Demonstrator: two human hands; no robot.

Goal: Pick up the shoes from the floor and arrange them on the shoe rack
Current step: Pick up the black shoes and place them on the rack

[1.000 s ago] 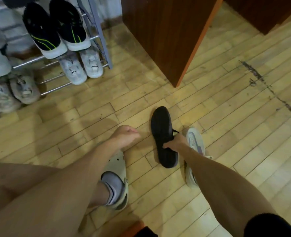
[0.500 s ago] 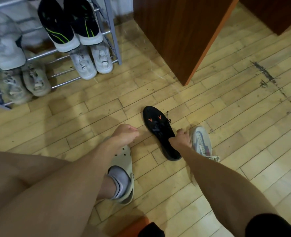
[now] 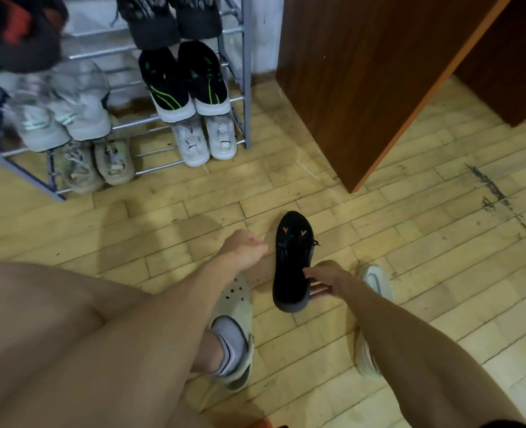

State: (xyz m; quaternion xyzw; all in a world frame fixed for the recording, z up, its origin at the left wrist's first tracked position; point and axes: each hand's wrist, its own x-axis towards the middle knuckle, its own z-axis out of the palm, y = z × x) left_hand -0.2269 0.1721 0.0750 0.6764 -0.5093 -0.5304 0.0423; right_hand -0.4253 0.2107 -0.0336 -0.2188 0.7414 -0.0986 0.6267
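Observation:
A black shoe (image 3: 292,257) with two orange marks near its toe sits upright above the wooden floor, toe pointing away from me. My right hand (image 3: 323,281) grips its right side near the heel. My left hand (image 3: 244,247) hovers just left of the shoe with its fingers curled and nothing in it. A light grey sneaker (image 3: 375,281) lies on the floor behind my right wrist, partly hidden by my forearm. The metal shoe rack (image 3: 246,88) stands at the upper left, holding several pairs.
A dark wooden cabinet (image 3: 363,88) stands right of the rack, its corner close to the black shoe. My foot in a beige clog (image 3: 235,304) rests on the floor below my left hand. Black-and-green sneakers (image 3: 184,81) and white shoes (image 3: 204,140) fill the rack's right end.
The black shoe has turned from sole-up to upright, its orange marks now showing. The view has tilted up, showing more of the rack. My left hand stays beside the shoe.

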